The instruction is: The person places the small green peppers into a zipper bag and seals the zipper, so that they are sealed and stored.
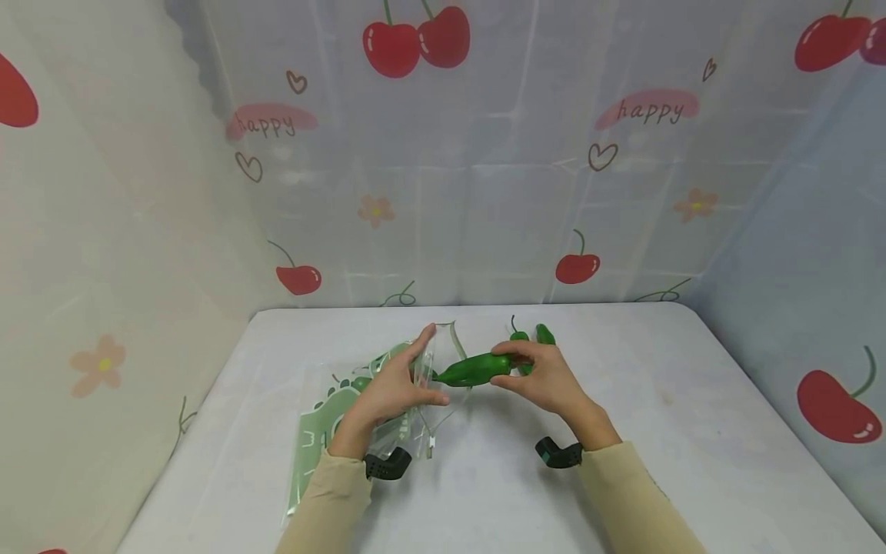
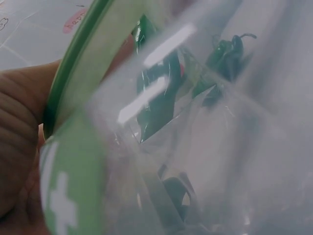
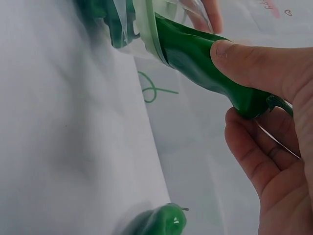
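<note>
My left hand (image 1: 391, 388) holds a clear plastic zip bag (image 1: 320, 419) with a green-and-white print, thumb and fingers spread around its gaping mouth. A glossy green pepper (image 1: 474, 370) is pinched by its stem end between the thumb and fingers of my right hand (image 1: 547, 377). In the right wrist view this pepper (image 3: 195, 58) points with its far end into the bag's mouth. Through the plastic in the left wrist view, the pepper (image 2: 159, 93) shows blurred. Inside the bag lies more green (image 1: 360, 382), partly hidden by print and glare.
Just beyond my right hand, green peppers (image 1: 545, 335) lie on the white table (image 1: 657, 400), partly hidden by it. The bag's zip slider (image 1: 431, 443) hangs at the near side of the mouth. A cherry-patterned sheet (image 1: 471, 192) stands behind the table.
</note>
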Action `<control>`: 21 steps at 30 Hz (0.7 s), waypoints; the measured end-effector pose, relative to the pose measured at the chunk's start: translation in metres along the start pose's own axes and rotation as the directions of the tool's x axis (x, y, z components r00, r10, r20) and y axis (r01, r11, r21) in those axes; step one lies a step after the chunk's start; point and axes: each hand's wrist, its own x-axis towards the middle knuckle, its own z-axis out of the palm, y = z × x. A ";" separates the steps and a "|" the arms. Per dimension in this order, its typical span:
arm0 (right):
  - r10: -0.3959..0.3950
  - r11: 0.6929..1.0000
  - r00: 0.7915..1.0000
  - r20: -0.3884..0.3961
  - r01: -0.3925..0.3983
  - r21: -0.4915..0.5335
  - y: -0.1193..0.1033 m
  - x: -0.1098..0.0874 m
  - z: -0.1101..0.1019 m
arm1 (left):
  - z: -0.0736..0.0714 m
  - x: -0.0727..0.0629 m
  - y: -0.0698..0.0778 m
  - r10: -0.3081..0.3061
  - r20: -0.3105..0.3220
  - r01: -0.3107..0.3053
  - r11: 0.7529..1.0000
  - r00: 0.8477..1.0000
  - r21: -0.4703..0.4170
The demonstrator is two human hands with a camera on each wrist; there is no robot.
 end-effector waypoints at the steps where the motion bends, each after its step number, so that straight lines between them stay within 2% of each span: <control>1: -0.001 1.000 1.000 0.002 0.001 0.005 0.000 0.001 0.001 | 0.000 0.000 0.000 0.001 0.000 -0.001 1.000 1.000 0.001; 11: -0.019 1.000 1.000 0.010 0.019 0.014 -0.004 0.006 0.012 | 0.000 0.000 -0.001 0.002 0.004 -0.002 1.000 1.000 0.008; 21: -0.103 0.995 0.995 0.011 0.103 0.004 -0.002 0.013 0.022 | 0.000 0.000 -0.002 0.000 0.003 0.000 1.000 1.000 0.016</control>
